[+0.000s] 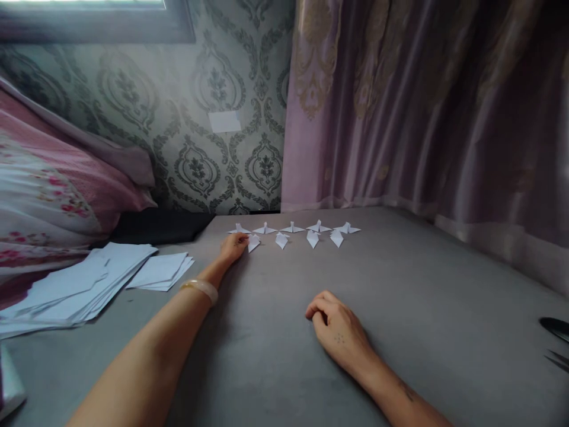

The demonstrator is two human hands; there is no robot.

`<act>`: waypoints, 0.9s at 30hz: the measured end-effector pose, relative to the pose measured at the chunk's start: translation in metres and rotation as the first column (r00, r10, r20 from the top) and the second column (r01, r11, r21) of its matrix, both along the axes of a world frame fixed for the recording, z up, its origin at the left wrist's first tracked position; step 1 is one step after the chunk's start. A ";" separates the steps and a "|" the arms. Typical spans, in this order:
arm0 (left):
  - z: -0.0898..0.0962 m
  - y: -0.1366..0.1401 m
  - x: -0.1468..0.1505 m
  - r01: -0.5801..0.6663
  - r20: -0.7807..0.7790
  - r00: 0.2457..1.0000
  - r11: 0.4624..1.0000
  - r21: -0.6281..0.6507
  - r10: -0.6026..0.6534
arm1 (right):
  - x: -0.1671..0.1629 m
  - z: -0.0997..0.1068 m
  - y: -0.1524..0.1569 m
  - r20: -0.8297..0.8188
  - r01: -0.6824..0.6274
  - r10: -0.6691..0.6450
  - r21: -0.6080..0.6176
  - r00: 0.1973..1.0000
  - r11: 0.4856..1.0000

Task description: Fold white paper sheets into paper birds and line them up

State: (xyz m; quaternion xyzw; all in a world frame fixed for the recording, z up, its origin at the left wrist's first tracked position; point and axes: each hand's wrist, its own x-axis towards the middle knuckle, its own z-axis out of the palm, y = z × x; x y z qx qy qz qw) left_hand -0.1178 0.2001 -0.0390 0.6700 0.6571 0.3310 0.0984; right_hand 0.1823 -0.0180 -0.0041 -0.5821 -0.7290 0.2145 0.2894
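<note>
White folded paper cranes stand in two rows at the far side of the grey tabletop. Those in the back row, such as one paper crane (292, 227), have their wings spread; the front row holds kite-shaped folded pieces, such as one folded paper (313, 239). My left hand (233, 247), a pale bangle on its wrist, reaches to the left end of the front row. Its fingers are closed at the edge of the leftmost paper crane (253, 242). Nearer to me, my right hand (340, 332) rests on the surface with fingers curled in and nothing visible in them.
Stacked white paper sheets (89, 284) lie on the left, beside a smaller pile of square paper (160, 270). Behind them are a flat black item (162, 225) and floral pink fabric (57, 184). Scissors (555, 341) sit partly cut off at the right edge. A curtain (377, 118) hangs behind.
</note>
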 end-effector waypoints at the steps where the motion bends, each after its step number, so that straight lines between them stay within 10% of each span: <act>1: 0.000 -0.002 0.000 -0.007 0.002 1.000 1.000 0.003 0.007 | 0.000 0.000 0.000 -0.001 0.001 -0.001 0.005 1.000 1.000; 9: 0.008 -0.042 -0.006 -0.002 -0.027 1.000 0.999 -0.051 0.001 | 0.004 -0.001 0.001 0.018 -0.034 0.033 0.030 0.999 0.999; 19: 0.041 -0.157 0.010 0.235 -0.251 0.927 0.954 -0.187 -0.278 | 0.009 0.002 -0.002 0.119 -0.235 0.220 0.128 0.968 0.964; 27: 0.058 -0.241 0.024 0.367 -0.334 0.820 0.875 -0.316 -0.465 | 0.062 0.015 -0.141 0.272 -0.324 0.285 0.109 0.919 0.940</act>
